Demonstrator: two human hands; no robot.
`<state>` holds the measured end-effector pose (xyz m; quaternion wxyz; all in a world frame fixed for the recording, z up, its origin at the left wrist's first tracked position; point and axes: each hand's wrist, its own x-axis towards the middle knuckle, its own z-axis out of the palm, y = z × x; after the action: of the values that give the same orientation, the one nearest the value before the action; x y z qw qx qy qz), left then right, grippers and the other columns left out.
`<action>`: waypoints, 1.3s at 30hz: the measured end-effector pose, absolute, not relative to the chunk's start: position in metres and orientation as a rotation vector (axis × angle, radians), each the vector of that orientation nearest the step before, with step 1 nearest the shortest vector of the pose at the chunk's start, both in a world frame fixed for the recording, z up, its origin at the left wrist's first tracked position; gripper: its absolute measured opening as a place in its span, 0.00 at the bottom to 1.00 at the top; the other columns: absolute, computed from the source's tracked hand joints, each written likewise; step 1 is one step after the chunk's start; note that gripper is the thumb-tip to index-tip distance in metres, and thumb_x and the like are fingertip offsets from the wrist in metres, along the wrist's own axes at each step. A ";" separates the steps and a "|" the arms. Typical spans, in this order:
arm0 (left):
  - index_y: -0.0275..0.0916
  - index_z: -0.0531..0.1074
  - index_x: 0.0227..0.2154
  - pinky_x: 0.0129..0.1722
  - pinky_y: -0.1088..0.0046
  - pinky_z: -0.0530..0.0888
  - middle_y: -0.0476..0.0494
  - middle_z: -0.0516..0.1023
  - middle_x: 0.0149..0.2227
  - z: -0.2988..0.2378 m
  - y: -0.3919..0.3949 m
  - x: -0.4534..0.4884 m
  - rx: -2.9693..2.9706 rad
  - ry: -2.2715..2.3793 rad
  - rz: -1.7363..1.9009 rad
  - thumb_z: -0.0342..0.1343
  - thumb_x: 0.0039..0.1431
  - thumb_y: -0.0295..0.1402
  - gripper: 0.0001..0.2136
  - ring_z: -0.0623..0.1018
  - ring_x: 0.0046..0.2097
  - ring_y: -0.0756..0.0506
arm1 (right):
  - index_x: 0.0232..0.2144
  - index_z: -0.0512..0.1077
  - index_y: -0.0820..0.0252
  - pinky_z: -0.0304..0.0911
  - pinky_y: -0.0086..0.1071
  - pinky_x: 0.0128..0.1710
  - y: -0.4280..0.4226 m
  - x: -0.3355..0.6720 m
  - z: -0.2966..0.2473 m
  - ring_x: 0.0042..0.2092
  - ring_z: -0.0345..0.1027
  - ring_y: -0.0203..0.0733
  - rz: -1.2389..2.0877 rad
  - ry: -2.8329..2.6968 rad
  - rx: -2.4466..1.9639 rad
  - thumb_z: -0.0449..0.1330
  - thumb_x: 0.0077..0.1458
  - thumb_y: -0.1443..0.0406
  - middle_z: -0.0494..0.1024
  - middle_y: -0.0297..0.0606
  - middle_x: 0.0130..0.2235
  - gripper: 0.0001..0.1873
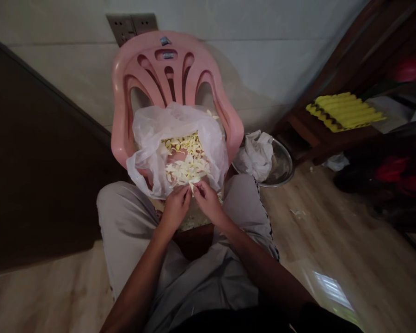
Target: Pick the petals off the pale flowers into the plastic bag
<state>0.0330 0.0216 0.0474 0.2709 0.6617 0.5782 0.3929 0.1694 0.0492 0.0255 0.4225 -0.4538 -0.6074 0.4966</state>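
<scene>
A pink plastic chair [175,64] stands in front of me against the wall. On its seat lies an open clear plastic bag [152,134] holding a heap of pale yellow petal-like pieces [186,159]. My left hand [175,208] and my right hand [208,200] meet at the bag's near edge, fingers pinched together on one small pale piece [192,187] between them. My knees in light grey trousers flank the chair.
A metal bowl [282,166] with crumpled white plastic sits on the wooden floor to the right. Dark wooden furniture with a yellow ridged sheet [343,112] stands at the far right. A dark door fills the left. A few scraps [297,213] lie on the floor.
</scene>
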 end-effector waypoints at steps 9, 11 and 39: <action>0.39 0.76 0.30 0.34 0.74 0.70 0.50 0.77 0.26 0.050 0.025 0.019 1.170 1.712 1.287 0.53 0.63 0.41 0.13 0.75 0.30 0.48 | 0.35 0.61 0.52 0.46 0.27 0.16 0.060 0.180 0.035 0.15 0.51 0.32 1.351 -1.130 -1.137 0.54 0.61 0.53 0.57 0.20 0.18 0.11; 0.38 0.76 0.29 0.32 0.74 0.70 0.50 0.77 0.25 0.052 0.026 0.018 1.038 1.663 1.329 0.56 0.60 0.42 0.12 0.74 0.28 0.49 | 0.34 0.61 0.53 0.46 0.26 0.16 0.064 0.185 0.036 0.16 0.51 0.31 1.311 -1.085 -1.145 0.55 0.60 0.53 0.57 0.20 0.18 0.12; 0.41 0.78 0.44 0.40 0.72 0.74 0.44 0.82 0.41 0.053 0.015 0.030 1.662 1.549 1.017 0.52 0.66 0.42 0.14 0.80 0.41 0.44 | 0.30 0.68 0.56 0.62 0.32 0.40 0.060 0.182 0.035 0.36 0.67 0.39 1.507 -1.338 -0.914 0.61 0.57 0.53 0.72 0.31 0.31 0.14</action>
<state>0.0298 0.0153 0.0533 0.3204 0.6325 0.5895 0.3870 0.1820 0.0604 0.0350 0.4478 -0.3694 -0.5407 0.6088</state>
